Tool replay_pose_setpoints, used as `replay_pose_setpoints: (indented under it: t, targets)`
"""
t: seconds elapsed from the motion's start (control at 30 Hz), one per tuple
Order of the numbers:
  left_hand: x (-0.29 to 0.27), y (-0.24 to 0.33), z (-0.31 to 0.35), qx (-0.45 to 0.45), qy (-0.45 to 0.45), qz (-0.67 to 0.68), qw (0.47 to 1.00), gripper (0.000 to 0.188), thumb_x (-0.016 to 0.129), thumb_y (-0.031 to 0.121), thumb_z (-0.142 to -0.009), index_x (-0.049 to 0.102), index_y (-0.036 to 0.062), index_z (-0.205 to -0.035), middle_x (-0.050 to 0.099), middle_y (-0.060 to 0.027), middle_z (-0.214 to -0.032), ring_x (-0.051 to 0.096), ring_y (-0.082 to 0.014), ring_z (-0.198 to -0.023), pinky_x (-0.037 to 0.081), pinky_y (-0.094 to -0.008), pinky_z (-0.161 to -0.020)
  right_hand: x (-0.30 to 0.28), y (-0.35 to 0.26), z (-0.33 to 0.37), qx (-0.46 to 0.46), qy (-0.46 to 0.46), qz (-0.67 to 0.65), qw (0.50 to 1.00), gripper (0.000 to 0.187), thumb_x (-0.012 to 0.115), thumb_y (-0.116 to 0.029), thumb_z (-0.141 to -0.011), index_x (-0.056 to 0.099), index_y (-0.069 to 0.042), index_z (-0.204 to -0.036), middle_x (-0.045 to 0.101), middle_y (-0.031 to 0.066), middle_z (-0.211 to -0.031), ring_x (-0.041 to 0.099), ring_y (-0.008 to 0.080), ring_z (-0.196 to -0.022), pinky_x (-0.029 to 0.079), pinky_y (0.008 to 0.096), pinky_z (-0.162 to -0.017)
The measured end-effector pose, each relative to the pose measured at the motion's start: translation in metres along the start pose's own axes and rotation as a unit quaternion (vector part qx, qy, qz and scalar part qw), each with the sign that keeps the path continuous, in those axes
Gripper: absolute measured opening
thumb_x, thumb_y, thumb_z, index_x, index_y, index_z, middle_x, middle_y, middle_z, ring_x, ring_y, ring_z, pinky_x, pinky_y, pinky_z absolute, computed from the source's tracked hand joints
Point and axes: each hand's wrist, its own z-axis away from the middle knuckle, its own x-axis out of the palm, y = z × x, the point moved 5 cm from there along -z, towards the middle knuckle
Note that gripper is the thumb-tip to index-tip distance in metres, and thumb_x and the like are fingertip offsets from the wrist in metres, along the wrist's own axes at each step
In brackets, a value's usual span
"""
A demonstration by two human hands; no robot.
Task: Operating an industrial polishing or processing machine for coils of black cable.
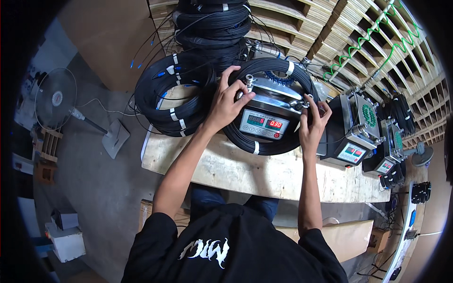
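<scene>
A polishing-type machine (253, 113) with a lit red digital display and a silver metal top stands in front of me on the wooden bench. Around it lies a coil of black cable (256, 147), bound with white ties; blue-tipped ends (278, 79) gather at the machine's top. At the machine's left side, my left hand (227, 101) is closed, thumb and forefinger pinching a metal knob below an upright metal post (249, 80). My right hand (313, 120) is closed at the right side, fingertips on a metal knob (298, 103), partly hidden by the fingers.
More black cable coils (171, 115) stand to the left, with a tall stack (212, 26) behind. Two similar machines (351, 152) (385, 166) are on the right. The pale wooden bench (212, 165) has its edge before me. A fan (57, 98) stands left; green coiled hoses (351, 56) hang right.
</scene>
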Motion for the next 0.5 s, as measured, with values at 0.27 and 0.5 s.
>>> replay_pose_setpoints:
  t: [0.27, 0.5]
  targets:
    - [-0.022, 0.011, 0.015, -0.009, 0.114, -0.099, 0.988, 0.027, 0.068, 0.024, -0.093, 0.067, 0.0049, -0.112, 0.056, -0.0154, -0.116, 0.059, -0.0314, -0.107, 0.046, -0.0392, -0.094, 0.001, 0.001, 0.008, -0.011, -0.007, 0.05, 0.999, 0.041, 0.066, -0.011, -0.082, 0.068, -0.022, -0.122, 0.042, 0.0149, -0.13, 0.05, 0.0254, -0.103, 0.033, 0.0426, -0.101]
    - [-0.026, 0.016, 0.011, -0.006, 0.095, -0.027, 0.995, 0.02, 0.07, 0.015, -0.09, 0.066, 0.0056, -0.107, 0.06, -0.0129, -0.098, 0.058, -0.0289, -0.094, 0.046, -0.0402, -0.082, 0.003, 0.001, 0.01, 0.001, -0.008, 0.055, 0.998, 0.045, 0.068, -0.008, -0.078, 0.068, -0.022, -0.121, 0.041, 0.0144, -0.131, 0.05, 0.0257, -0.104, 0.034, 0.0423, -0.1]
